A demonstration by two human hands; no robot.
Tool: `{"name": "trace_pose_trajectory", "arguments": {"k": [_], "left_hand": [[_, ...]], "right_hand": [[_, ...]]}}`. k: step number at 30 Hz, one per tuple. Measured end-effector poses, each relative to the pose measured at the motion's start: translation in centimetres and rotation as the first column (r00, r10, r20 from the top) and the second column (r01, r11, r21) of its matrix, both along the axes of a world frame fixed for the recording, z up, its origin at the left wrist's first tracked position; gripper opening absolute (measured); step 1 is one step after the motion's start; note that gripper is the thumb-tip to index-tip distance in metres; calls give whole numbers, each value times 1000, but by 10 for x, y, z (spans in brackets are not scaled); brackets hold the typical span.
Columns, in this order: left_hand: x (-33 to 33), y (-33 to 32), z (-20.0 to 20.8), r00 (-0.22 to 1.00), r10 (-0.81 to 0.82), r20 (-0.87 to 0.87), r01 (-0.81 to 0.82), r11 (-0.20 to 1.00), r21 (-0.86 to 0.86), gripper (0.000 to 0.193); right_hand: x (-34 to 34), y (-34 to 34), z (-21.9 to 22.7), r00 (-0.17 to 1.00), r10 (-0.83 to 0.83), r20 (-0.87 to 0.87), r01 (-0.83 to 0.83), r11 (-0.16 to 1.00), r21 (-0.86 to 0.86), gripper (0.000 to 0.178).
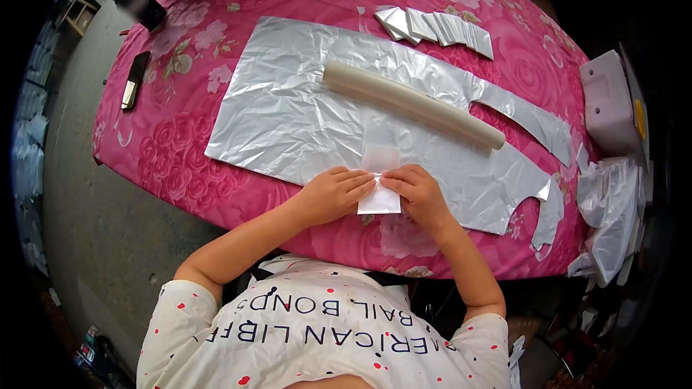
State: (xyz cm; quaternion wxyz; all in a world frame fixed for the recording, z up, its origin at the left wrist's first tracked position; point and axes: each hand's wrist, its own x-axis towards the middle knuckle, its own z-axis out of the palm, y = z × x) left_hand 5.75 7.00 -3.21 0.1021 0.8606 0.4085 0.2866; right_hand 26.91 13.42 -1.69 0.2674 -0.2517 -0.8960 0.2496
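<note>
My left hand (333, 193) and my right hand (419, 194) meet near the table's front edge. Fingers of both are closed on a small white folded plastic piece (379, 204), which lies flat between them. Beyond the fingertips a paler, translucent strip (380, 155) stretches away; whether it belongs to the same piece, I cannot tell. Just past my hands spreads a large stack of silvery-white plastic bags (267, 101), crinkled, with cut-out handles at the right. A long beige tube (411, 104) rests diagonally on top of it.
Pink floral cloth (180, 162) covers the table. Several small white folded packets (443, 29) lie overlapped at the far side. At left are a phone (135, 81) and a dark bottle (137, 1). A white box (613, 101) and loose plastic bags (609, 209) stand at the right edge.
</note>
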Motion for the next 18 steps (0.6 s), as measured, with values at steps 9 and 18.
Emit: {"name": "trace_pose_trajectory", "arguments": {"k": [9, 18], "left_hand": [[13, 20, 6, 858, 500, 115, -378, 769, -516, 59], [6, 41, 20, 828, 553, 98, -360, 656, -663, 78]], "right_hand": [[-15, 17, 15, 895, -367, 255, 446, 740, -504, 17], [-24, 49, 22, 845, -242, 477, 528, 517, -674, 29]]}}
